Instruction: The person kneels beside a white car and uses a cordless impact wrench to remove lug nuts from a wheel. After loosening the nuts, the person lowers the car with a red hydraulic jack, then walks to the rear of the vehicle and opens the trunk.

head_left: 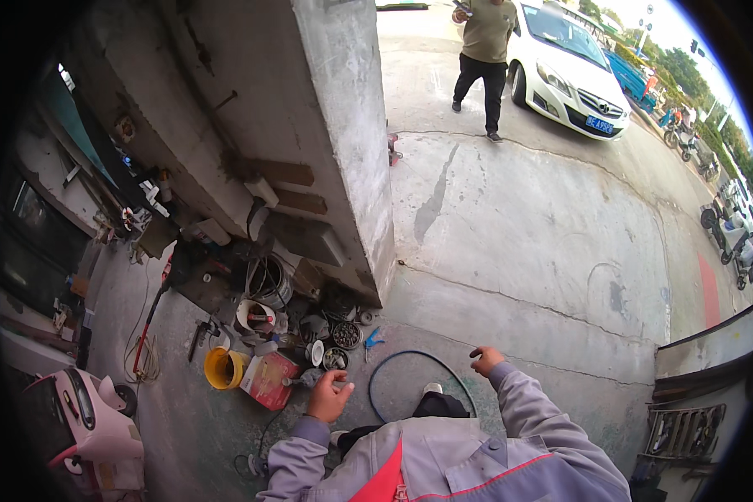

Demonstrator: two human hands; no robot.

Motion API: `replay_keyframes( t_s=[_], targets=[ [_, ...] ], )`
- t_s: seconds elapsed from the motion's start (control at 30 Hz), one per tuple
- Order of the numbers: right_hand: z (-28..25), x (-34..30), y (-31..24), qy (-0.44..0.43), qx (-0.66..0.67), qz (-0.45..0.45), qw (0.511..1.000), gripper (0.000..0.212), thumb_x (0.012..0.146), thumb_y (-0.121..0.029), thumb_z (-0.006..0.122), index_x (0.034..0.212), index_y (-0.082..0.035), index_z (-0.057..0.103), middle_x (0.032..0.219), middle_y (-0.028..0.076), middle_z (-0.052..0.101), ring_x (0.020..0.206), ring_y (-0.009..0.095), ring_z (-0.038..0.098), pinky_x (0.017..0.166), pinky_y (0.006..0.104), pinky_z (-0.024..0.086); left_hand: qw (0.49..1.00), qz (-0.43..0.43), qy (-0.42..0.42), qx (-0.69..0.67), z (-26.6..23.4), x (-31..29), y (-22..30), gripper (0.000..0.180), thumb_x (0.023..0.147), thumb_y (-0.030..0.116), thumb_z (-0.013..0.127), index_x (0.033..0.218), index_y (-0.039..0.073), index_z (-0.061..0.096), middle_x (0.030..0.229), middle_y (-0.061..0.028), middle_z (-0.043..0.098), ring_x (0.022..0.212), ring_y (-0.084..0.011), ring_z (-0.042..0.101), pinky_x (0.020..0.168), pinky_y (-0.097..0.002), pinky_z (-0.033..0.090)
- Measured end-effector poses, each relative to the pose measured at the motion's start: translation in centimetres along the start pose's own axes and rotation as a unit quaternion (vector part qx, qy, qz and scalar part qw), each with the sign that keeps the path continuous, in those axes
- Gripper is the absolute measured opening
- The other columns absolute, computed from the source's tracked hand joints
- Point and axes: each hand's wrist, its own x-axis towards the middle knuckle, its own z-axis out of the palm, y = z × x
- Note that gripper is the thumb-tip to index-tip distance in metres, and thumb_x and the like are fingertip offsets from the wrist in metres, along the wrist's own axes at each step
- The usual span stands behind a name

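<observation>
My left hand (330, 396) is raised over the floor, fingers loosely curled and thumb apart, with nothing seen in it. Across from it, my right hand (486, 361) hangs in the air with its fingers apart, holding nothing that shows. Below and between them a thin dark ring (420, 352), a tyre or a loop of hose, lies on the concrete around my foot; my body hides its near part. Past my left hand are a blue hand tool (373, 341), a round dish of small metal parts (345, 335) and a red box (271, 379).
A yellow bucket (223, 368), a white bucket (255, 315) and clutter stand along the wall pillar (347, 109). At the lower left is a pink vehicle (100, 418). Outside, a person (487, 42) stands beside a white car (569, 71). A metal rack (686, 431) is at right.
</observation>
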Motion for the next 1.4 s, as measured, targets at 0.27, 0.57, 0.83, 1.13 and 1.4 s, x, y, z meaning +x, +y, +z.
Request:
replay_keyframes(
  t_s=[0.27,0.57,0.83,1.13,1.4],
  targets=[
    [-8.3,1.1,7.8,0.076,0.148,-0.019,0.986,0.052,0.081,-0.031,0.079,0.124,-0.003,0.066,0.110,0.018,0.073,0.100,0.029,0.070,0.088,0.0388,0.055,0.986,0.138,-0.098,-0.009,11.2,9.7,13.4,0.034,0.083,-0.002,0.060,0.116,0.004,0.065,0.120,-0.0111,0.056,0.089,-0.0161,0.064,0.078,-0.0293,0.054],
    [-15.4,4.5,13.7,0.093,0.139,0.073,0.983,0.041,0.082,-0.036,0.079,0.103,-0.002,0.072,0.098,0.015,0.074,0.091,0.028,0.070,0.084,0.0375,0.055,0.976,0.145,-0.164,-0.006,19.4,23.8,19.0,0.021,0.089,0.015,0.073,0.083,0.000,0.058,0.117,-0.0147,0.061,0.091,-0.0156,0.064,0.078,-0.0300,0.055],
    [-25.8,8.9,19.0,0.147,0.207,0.147,0.956,0.043,0.083,-0.026,0.077,0.118,-0.004,0.068,0.097,0.015,0.073,0.093,0.028,0.071,0.085,0.0370,0.056,0.976,0.083,-0.193,-0.059,28.2,37.1,28.1,0.037,0.091,0.012,0.070,0.125,0.002,0.060,0.093,-0.0040,0.060,0.079,-0.0098,0.057,0.072,-0.0266,0.050],
    [-42.2,14.6,8.9,0.161,0.335,-0.109,0.922,0.041,0.085,-0.007,0.069,0.126,-0.005,0.065,0.104,0.010,0.071,0.088,0.016,0.067,0.079,0.0326,0.055,0.961,0.187,-0.195,-0.051,34.5,45.3,39.9,0.046,0.088,-0.001,0.060,0.134,0.007,0.058,0.116,-0.0072,0.060,0.070,-0.0080,0.056,0.066,-0.0242,0.048],
    [-51.9,20.4,1.9,-0.019,0.133,-0.244,0.960,0.048,0.085,-0.006,0.065,0.132,-0.005,0.061,0.122,0.012,0.067,0.096,0.022,0.069,0.089,0.0333,0.055,0.982,0.141,-0.087,-0.087,36.5,44.3,41.0,0.044,0.086,-0.005,0.060,0.129,0.005,0.061,0.125,-0.0095,0.057,0.088,-0.0144,0.064,0.077,-0.0268,0.053]
  ],
)
